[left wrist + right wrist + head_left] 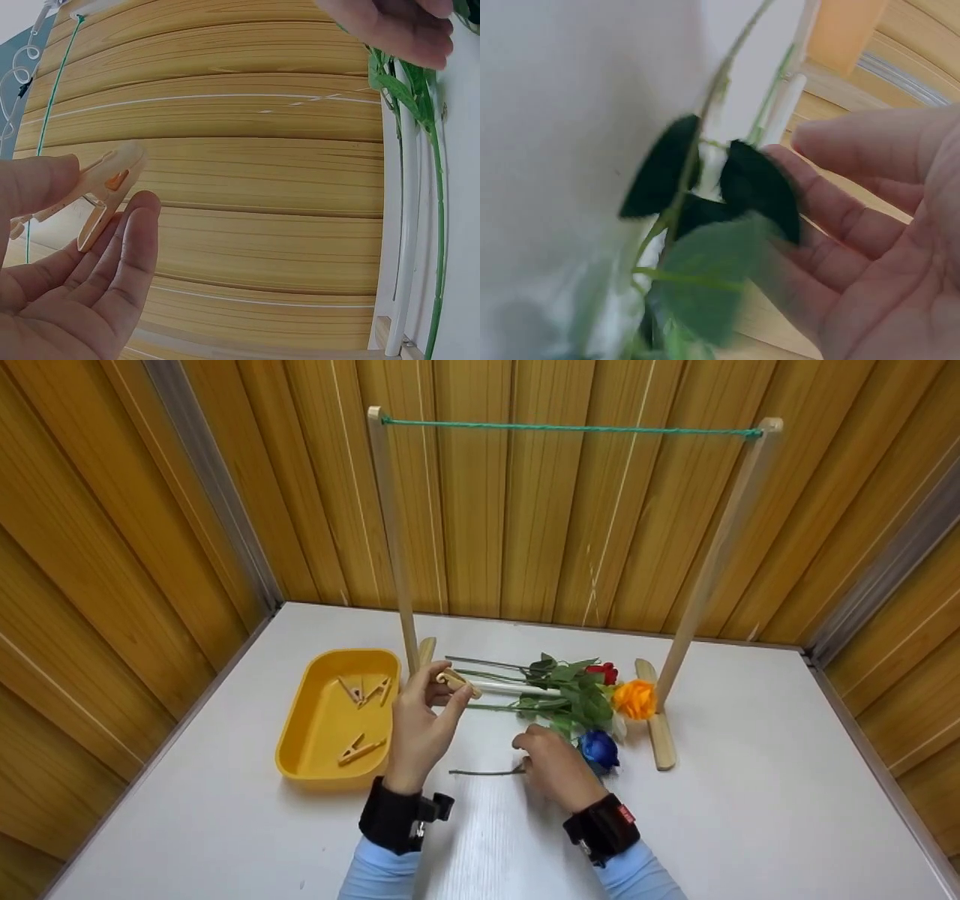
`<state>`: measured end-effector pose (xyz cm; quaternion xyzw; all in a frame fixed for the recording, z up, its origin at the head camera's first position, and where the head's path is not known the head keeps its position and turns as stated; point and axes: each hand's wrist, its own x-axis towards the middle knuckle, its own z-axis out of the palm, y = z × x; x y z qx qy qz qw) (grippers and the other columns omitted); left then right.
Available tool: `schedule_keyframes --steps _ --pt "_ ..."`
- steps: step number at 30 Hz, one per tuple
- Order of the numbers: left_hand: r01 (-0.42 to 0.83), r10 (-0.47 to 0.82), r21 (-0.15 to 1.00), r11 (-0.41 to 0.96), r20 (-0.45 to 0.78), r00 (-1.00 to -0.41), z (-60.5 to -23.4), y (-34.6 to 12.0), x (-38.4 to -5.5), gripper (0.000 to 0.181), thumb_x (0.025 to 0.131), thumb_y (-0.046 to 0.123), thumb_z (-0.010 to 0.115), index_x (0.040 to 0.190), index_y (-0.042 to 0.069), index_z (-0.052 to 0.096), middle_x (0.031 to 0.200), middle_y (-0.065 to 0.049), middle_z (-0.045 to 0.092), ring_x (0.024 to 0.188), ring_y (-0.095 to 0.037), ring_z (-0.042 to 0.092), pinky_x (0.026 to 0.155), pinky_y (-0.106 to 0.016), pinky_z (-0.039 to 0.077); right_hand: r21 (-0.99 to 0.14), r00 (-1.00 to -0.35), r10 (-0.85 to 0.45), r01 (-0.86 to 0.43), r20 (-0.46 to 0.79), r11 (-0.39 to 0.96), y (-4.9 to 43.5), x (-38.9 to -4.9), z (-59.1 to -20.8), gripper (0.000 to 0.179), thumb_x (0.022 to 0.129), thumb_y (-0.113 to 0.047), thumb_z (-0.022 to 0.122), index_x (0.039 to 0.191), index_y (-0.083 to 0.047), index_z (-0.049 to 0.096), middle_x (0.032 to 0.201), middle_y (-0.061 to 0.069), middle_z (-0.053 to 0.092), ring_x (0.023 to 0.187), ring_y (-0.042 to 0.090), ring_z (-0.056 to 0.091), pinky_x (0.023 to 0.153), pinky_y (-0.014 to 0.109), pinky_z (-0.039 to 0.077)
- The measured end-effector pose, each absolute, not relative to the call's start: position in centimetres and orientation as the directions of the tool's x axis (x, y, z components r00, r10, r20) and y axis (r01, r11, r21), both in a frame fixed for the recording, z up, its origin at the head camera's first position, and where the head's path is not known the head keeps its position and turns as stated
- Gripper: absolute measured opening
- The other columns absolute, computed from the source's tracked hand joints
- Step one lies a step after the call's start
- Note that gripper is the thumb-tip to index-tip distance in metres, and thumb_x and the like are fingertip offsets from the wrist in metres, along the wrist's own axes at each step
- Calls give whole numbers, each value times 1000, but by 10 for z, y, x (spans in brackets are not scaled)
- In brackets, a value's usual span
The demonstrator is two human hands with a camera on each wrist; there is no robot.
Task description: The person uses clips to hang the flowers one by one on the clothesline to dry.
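Observation:
My left hand (420,727) holds a wooden clothespin (459,682) between thumb and fingers, raised beside the left post. In the left wrist view the clothespin (116,176) lies across the fingers with the thumb on one leg. My right hand (556,769) is low over the table at the stem of a blue rose (598,751). The rose's bare stem end (484,772) sticks out to its left. In the right wrist view the fingers (855,225) are loosely bent against the dark green leaves (761,187), with thumb and index finger apart.
A yellow tray (289,750) on the left contains several clothespins (360,751). A green cord (570,428) spans two wooden posts. Behind the right hand lie an orange rose (634,700), a red rose (602,672) and a white rod (510,688) between the posts' feet.

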<state>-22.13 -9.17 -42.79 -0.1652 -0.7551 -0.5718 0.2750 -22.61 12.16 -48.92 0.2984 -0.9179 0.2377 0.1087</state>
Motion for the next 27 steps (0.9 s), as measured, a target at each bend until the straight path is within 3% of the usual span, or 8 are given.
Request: schedule_keyframes --steps 14,22,27 --pt "533 -68 778 333 584 -809 -428 -88 -220 40 93 9 77 128 -4 62 97 -8 72 85 -19 72 79 -30 60 -274 -769 -465 -607 438 746 133 -218 -496 24 68 17 75 78 -4 69 79 3 57 75 20 58 67 35 51" --pt "540 -65 778 322 587 -807 -428 -88 -220 40 93 10 78 127 -3 63 96 -8 72 84 -19 72 79 -30 60 -319 -848 -427 -517 314 794 132 -218 -503 22 73 15 72 73 -7 67 71 1 54 64 20 55 57 31 43" --pt "544 -57 774 326 590 -806 -427 -88 -220 39 94 11 77 127 -3 63 96 -7 73 84 -18 72 79 -30 60 -336 -862 -414 -497 291 800 130 -218 -505 22 76 12 73 72 -7 64 70 -1 52 62 17 53 54 31 42"
